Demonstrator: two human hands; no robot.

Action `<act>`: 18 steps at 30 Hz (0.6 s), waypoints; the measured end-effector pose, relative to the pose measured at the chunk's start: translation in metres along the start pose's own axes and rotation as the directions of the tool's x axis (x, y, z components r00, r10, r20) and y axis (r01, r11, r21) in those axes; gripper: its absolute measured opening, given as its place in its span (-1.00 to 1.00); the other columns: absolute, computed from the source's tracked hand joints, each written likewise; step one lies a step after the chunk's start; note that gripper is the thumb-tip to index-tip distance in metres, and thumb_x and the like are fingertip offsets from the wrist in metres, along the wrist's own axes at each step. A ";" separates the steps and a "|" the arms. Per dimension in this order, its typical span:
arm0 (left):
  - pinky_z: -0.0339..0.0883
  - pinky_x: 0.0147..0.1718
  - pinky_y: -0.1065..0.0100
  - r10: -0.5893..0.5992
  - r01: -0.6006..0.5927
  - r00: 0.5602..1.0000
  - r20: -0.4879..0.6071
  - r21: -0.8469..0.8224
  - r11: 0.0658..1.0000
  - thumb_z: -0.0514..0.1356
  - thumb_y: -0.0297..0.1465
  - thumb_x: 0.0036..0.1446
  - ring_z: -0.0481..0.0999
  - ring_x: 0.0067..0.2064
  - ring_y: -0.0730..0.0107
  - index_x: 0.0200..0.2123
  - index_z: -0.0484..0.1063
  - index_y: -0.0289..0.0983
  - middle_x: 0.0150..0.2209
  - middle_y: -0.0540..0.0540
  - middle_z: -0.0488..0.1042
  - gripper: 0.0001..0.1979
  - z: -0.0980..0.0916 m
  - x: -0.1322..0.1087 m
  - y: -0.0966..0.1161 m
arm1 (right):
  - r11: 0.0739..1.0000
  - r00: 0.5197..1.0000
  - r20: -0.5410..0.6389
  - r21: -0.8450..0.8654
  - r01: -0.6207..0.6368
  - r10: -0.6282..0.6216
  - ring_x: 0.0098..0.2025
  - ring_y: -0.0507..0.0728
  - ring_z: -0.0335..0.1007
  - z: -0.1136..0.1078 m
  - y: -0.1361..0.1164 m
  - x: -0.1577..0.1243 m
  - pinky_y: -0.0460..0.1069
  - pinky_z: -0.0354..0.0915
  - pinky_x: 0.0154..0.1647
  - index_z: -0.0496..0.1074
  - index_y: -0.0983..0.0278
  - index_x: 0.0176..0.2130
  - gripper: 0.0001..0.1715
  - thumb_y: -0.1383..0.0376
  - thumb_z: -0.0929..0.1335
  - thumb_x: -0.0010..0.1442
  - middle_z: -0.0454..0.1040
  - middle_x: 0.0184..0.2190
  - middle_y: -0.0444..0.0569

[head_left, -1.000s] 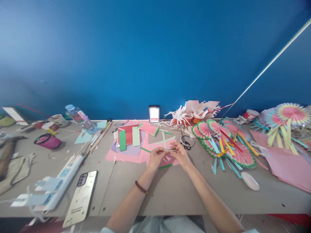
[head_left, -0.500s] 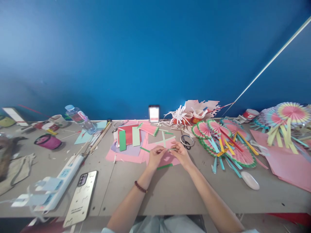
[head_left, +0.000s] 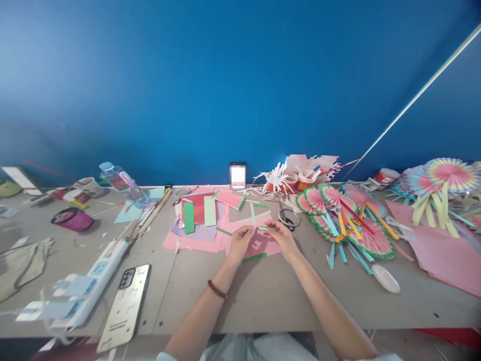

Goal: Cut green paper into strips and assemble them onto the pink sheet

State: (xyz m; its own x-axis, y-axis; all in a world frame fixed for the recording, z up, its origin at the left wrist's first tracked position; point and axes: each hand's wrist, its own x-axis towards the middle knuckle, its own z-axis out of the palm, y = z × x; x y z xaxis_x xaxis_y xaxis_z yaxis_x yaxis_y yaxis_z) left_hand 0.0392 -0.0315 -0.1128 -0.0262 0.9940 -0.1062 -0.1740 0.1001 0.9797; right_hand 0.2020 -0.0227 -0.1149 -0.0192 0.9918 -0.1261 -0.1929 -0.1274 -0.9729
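Note:
A short green-and-white paper strip (head_left: 262, 228) is pinched at its two ends between my hands. My left hand (head_left: 241, 241) has its fingertips closed on the left end, and my right hand (head_left: 284, 240) grips the right end. Under them lies pink paper (head_left: 268, 247) with green strips on it, one dark green strip (head_left: 255, 257) near its front edge. Pale green strips (head_left: 252, 214) stick out behind the hands. Scissors (head_left: 287, 219) and a tape roll (head_left: 295, 216) rest just right of my right hand. A pleated pink paper piece (head_left: 231, 198) is behind.
To the left are green card pieces (head_left: 189, 218) on red paper (head_left: 199, 210), a bottle (head_left: 126, 184), a power strip (head_left: 93, 283) and a phone (head_left: 126, 306). On the right sit pleated paper fans (head_left: 340, 200), a white mouse (head_left: 386, 279) and pink sheets (head_left: 438, 250). Paper cups (head_left: 304, 181) stand at the back.
My fingertips have drawn slightly apart, and more of the paper strip shows between them. Things on the table stay in place; the dark shape at the far left is gone from view.

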 end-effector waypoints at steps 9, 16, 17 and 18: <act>0.38 -0.40 0.36 0.082 -0.082 0.997 -0.003 0.028 0.996 0.38 -0.25 -0.11 0.49 -0.39 0.35 -0.49 0.56 -0.25 -0.44 -0.10 0.56 -0.81 0.002 0.002 -0.007 | 0.999 1.000 0.022 0.035 -0.011 0.010 -0.30 0.11 0.46 0.002 0.003 0.001 0.03 0.38 -0.17 0.51 0.23 -0.29 -0.56 0.07 0.55 -0.16 0.52 -0.30 -0.08; 0.36 -0.50 0.38 0.090 -0.089 0.995 -0.047 0.017 0.996 0.38 -0.21 -0.15 0.46 -0.47 0.38 -0.50 0.55 -0.29 -0.48 -0.09 0.54 -0.75 0.001 0.003 -0.010 | 0.896 0.933 0.057 -0.264 0.358 -0.356 -0.16 0.16 0.43 0.006 -0.007 -0.006 0.07 0.37 -0.08 0.51 0.19 -0.32 -0.84 0.19 0.42 0.05 0.49 -0.28 -0.03; 0.35 -0.51 0.39 0.092 -0.091 0.994 -0.052 0.018 0.996 0.39 -0.20 -0.15 0.46 -0.48 0.39 -0.50 0.55 -0.29 -0.48 -0.09 0.54 -0.74 0.001 0.003 -0.010 | 0.850 0.904 0.076 -0.314 0.423 -0.421 -0.16 0.17 0.42 0.007 -0.008 -0.007 0.07 0.38 -0.07 0.52 0.19 -0.33 -0.87 0.20 0.40 0.08 0.48 -0.28 -0.02; 0.35 -0.51 0.39 0.095 -0.094 0.994 -0.055 0.022 0.995 0.39 -0.19 -0.15 0.47 -0.48 0.39 -0.50 0.54 -0.29 -0.49 -0.08 0.54 -0.73 0.001 0.003 -0.010 | 0.807 0.878 0.093 -0.359 0.470 -0.470 -0.16 0.17 0.42 0.007 -0.008 -0.008 0.08 0.38 -0.08 0.52 0.19 -0.34 -0.88 0.21 0.39 0.11 0.48 -0.28 0.00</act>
State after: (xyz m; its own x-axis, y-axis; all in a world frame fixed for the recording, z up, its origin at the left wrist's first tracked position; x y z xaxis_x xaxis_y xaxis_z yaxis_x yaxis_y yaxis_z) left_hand 0.0420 -0.0297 -0.1229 -0.0964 0.9951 -0.0219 -0.1488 0.0074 0.9888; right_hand 0.1965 -0.0298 -0.1044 -0.0174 0.9311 0.3643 0.1875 0.3610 -0.9135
